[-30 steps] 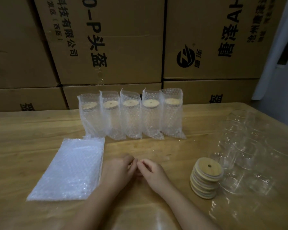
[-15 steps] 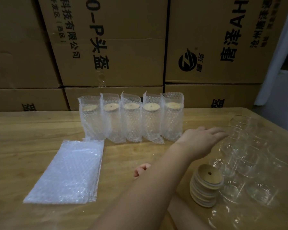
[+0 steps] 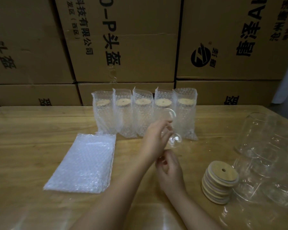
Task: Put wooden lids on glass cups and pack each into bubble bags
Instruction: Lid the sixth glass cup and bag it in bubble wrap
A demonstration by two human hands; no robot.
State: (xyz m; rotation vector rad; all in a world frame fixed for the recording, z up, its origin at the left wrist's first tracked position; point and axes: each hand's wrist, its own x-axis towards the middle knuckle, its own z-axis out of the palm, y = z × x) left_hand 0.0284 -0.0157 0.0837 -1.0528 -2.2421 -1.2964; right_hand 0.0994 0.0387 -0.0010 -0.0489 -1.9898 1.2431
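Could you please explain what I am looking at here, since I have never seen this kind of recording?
There is no machine: a person works with bare hands, and the single camera sits on their head, looking forward and down. On the wooden table stand five lidded cups in bubble bags, in a row before cardboard boxes. Flat empty bubble bags lie at the left, a stack of wooden lids and bare glass cups at the right. The left hand, reaching across, holds one clear glass cup above the table. The right hand sits close by, loosely curled; it is too blurred to say whether it touches the cup.
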